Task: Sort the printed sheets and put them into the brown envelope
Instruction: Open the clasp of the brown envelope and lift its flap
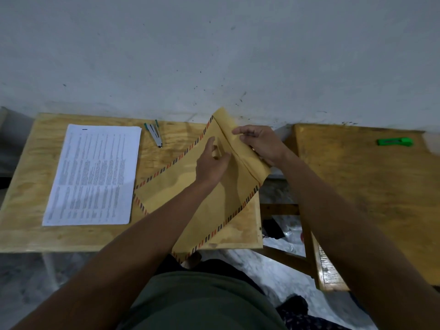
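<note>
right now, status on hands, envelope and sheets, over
Both hands on brown envelope: left hand at its mouth, right hand holding flap. Printed sheets stacked on table, not in. Stapler beside them, nothing blocking.

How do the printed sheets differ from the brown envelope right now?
The printed sheets are white and lie flat, untouched; the brown envelope is tan with striped edging, held by the left hand and right hand. Both are on the left table.
</note>
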